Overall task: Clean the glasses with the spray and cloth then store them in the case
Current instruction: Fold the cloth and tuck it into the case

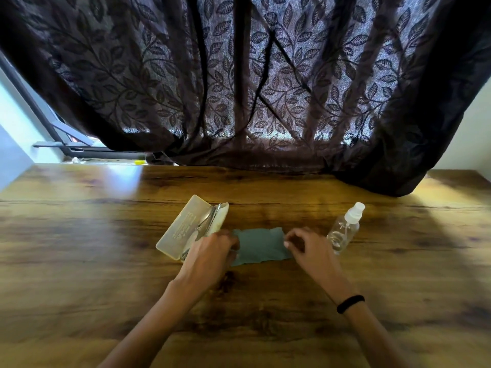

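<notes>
At the middle of the desk [106,261], a grey-green cloth [260,247] lies spread flat, its long side running left to right. The left grip [212,251] has its fingers curled over the cloth's left edge and pinches it. The right grip [308,245] is likewise curled, thumb and fingers closed on the right edge. Both are blurred, so the exact finger placement cannot be made out.

Just left of the cloth sits a pale translucent case [191,227], open and set diagonally. The glasses [207,224] lie folded inside it. The left grip covers the case's near right corner and hides the near end of the glasses.

Just right of the right grip is a clear spray bottle [344,229] with a white nozzle that leans away to the right. Whether it stands or lies cannot be told. It is apart from the cloth, with the right grip between them.

A black band [350,304] circles the right wrist.

Behind the desk hangs a dark leaf-patterned curtain [239,75], its hem resting on the desk's far edge and draped over the far right corner. At far left, a dark window frame [53,134] shows past the curtain, with a small yellow item [139,162] on the sill, too small to identify.
</notes>
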